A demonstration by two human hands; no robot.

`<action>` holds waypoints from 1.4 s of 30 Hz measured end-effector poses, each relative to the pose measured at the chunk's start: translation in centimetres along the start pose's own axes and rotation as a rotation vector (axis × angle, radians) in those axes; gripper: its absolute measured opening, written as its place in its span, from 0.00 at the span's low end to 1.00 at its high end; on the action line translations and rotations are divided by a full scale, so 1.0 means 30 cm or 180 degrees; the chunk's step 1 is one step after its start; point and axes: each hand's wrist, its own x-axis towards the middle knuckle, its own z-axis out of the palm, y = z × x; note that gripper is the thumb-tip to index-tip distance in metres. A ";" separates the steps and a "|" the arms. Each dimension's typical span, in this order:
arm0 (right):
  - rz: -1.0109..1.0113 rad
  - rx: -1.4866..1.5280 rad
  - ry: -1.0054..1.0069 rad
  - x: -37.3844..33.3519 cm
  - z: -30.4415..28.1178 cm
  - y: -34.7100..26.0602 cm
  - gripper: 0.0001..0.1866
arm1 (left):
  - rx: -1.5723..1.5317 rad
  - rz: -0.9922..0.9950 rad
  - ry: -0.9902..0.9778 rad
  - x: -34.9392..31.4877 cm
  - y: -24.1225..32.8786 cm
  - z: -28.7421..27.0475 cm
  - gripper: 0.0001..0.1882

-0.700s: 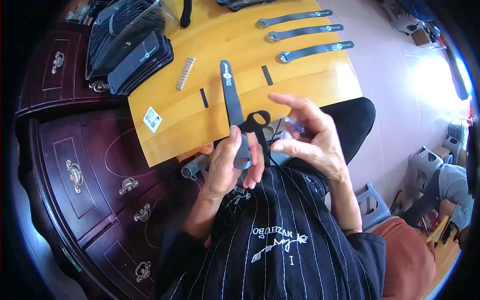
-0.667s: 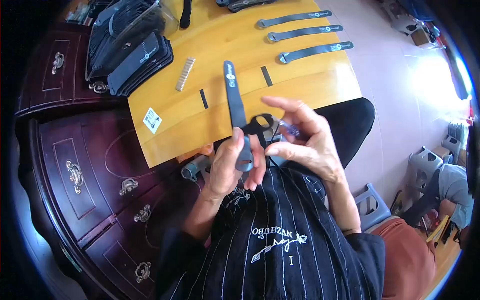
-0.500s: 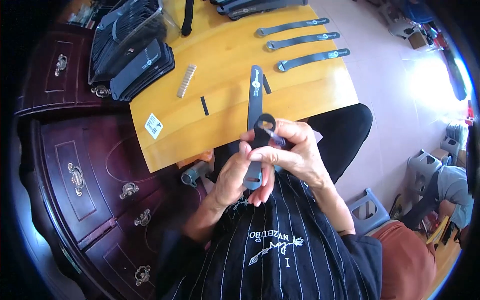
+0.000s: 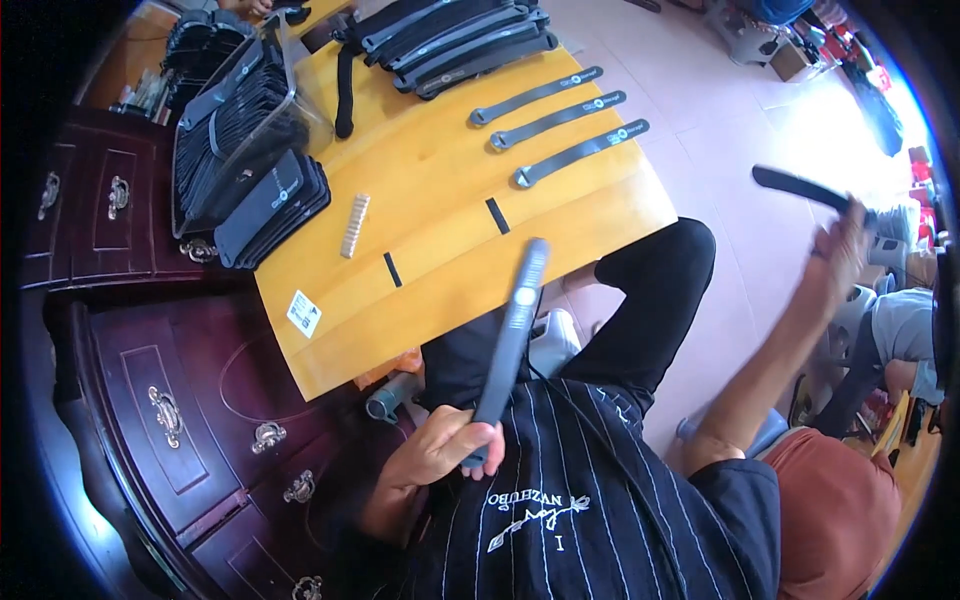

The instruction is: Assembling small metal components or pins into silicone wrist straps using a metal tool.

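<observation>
1. Lower centre: the left hand (image 4: 440, 455), fingers curled tight round the bottom end of a grey strap (image 4: 512, 340) that slants up toward the yellow table (image 4: 440, 200).
2. Far right: the right hand (image 4: 838, 262), arm flung out, fingers closed on a black strap (image 4: 800, 187).

The person wears a black top (image 4: 560, 500) with thin white vertical stripes and a small white emblem stitched on the chest, its short sleeves ending above the elbows so that both forearms are bare. Black trousers (image 4: 650, 300) cover the legs, and a plain black sleeve (image 4: 740, 490) sits over the right upper arm. The left hand (image 4: 445, 450) and the right hand (image 4: 835, 260) are bare, with no gloves, and a thin dark ring shows on a finger of the right one.
</observation>
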 end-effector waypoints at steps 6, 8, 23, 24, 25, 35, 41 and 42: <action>0.0244 -0.0672 -0.0284 -0.107 -0.189 0.035 0.10 | -0.0137 0.0554 0.1072 0.029 -0.003 -0.039 0.26; 0.0422 -0.0389 -0.0664 -0.205 -0.163 0.036 0.10 | -0.0252 0.0690 0.1211 0.064 -0.008 -0.041 0.26; -0.2514 -0.2908 -0.2150 -0.448 0.157 0.232 0.12 | -0.0386 0.0797 0.1374 0.148 0.002 -0.012 0.30; -0.2357 -0.3073 -0.2461 -0.481 0.169 0.268 0.11 | -0.0387 0.0807 0.1380 0.146 0.000 -0.013 0.30; -0.2315 -0.3093 -0.2624 -0.503 0.175 0.289 0.11 | -0.0386 0.0801 0.1345 0.151 0.000 -0.015 0.30; -0.1283 -0.3050 -0.3519 -0.564 0.235 0.303 0.13 | -0.0722 0.0823 0.1416 0.160 -0.044 -0.041 0.34; -0.0876 -0.3228 -0.3944 -0.545 0.243 0.242 0.22 | -0.1429 0.1161 0.1473 0.186 -0.056 -0.050 0.29; -0.0818 -0.3401 -0.4042 -0.544 0.245 0.233 0.25 | -0.1428 0.1159 0.1489 0.192 -0.055 -0.051 0.29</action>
